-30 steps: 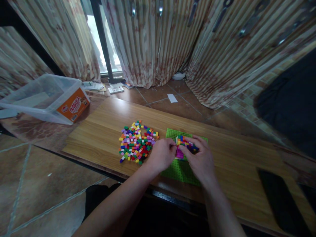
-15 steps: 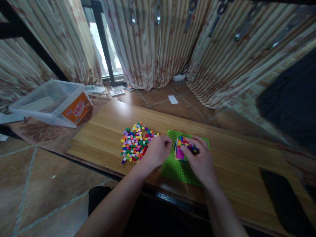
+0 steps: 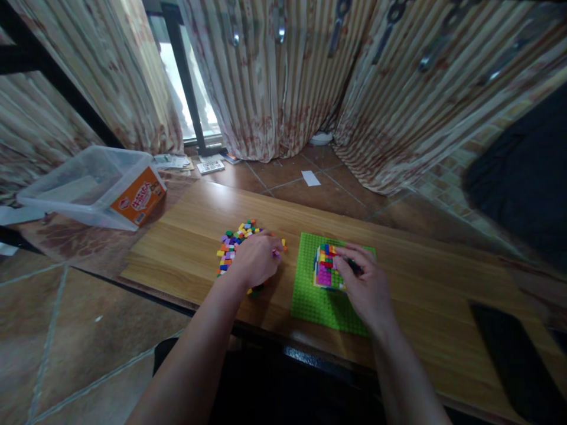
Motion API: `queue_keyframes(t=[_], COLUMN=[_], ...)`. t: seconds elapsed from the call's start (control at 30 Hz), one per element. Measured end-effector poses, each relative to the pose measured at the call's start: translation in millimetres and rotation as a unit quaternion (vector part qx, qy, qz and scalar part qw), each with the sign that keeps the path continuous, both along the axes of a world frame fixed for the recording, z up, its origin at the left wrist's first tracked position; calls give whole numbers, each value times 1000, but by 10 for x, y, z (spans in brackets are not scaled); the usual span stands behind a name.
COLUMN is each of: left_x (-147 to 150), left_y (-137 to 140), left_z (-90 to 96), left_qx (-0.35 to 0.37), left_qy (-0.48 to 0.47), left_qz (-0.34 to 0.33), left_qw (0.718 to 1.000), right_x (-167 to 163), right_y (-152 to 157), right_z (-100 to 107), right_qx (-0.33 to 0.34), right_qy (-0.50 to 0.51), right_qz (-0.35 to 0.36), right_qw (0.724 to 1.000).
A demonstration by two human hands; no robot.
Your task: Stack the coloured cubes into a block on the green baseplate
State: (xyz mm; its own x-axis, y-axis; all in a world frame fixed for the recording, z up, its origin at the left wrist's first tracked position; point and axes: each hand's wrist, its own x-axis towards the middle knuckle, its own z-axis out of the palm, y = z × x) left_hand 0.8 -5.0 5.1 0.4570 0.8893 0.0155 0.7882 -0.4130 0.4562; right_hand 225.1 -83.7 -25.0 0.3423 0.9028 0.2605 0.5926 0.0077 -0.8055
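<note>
Over the pile of small colourful toy bricks [image 3: 227, 255] is my left hand [image 3: 256, 260], its fingers curled closed. A small purple brick [image 3: 276, 254] shows at its fingertips, and the hand covers much of the pile. On the green studded baseplate [image 3: 308, 298] stands a low block of bricks [image 3: 325, 273], with magenta, red, yellow and blue on top. My right hand [image 3: 365, 283] is closed about the block's right side, thumb over the top and fingers along the far edge. It hides that part of the block.
A clear plastic box [image 3: 95, 186] with an orange label stands left of the wooden board [image 3: 181, 236]. A dark flat object [image 3: 509, 354] lies on the right. Curtains [image 3: 266, 88] hang behind, and papers [image 3: 310, 178] lie on the floor.
My left hand has moved left, from the baseplate's edge to over the brick pile. My right hand has stayed at the block, its thumb shifted slightly right, so more of the top shows.
</note>
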Motion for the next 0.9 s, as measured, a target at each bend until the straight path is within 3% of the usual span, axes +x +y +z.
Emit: queue_keyframes(t=[0.37,0.9], left_x=[24,18], left_y=[-19,22], left_z=[-17,-7], left_qx=[10,9], left_qy=[75,67], left_qz=[-15,-37], left_qw=[997,997], right_x=[7,14], right_y=[9,6], right_z=[-19,-27], right_qx=[2,10], right_qy=[-9,-13], right_qz=[2,3], right_qw=[1000,1000])
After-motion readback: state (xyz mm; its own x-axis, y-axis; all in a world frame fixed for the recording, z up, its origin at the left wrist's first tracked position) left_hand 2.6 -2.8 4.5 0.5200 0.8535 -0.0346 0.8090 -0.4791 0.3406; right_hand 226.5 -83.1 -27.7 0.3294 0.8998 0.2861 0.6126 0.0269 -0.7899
